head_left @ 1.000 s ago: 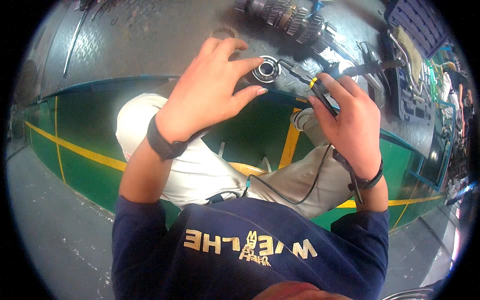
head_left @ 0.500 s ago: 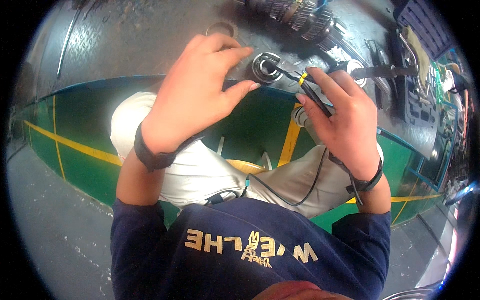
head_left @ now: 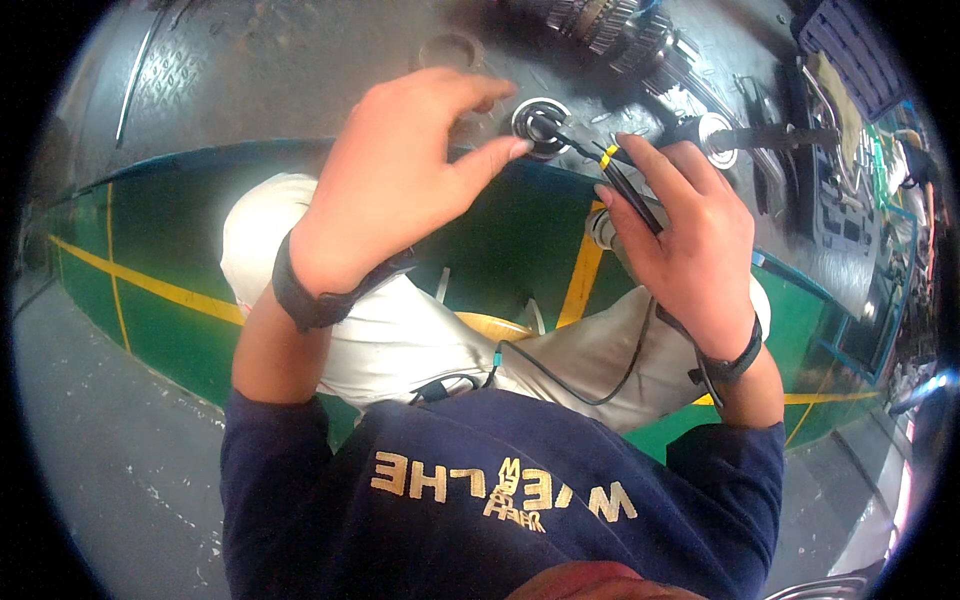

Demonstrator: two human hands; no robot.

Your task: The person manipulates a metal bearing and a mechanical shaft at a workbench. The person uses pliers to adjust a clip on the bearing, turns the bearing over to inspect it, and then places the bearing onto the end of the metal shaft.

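My right hand (head_left: 690,220) is closed round black-handled pliers (head_left: 625,182) with a yellow band near the joint. Their dark tip reaches into the opening of a round metal bearing ring (head_left: 541,145), which lies at the near edge of the metal bench. On the ring's left side is my left hand (head_left: 410,175), holding nothing. Its thumb and fingers are apart, with the thumb tip close to the ring's near rim; I cannot tell whether it touches. Both wrists wear black bands.
A gear shaft (head_left: 635,45) lies at the back. Another ring with a dark shaft (head_left: 720,140) is at the right, near a grey tool tray (head_left: 840,215). A thin rod (head_left: 135,85) lies far left. A black cable (head_left: 590,400) hangs across my lap.
The bearing ring has shifted slightly right and away from me, with the pliers' tip still in it. My left hand has moved a little to the right, its thumb nearer the ring.
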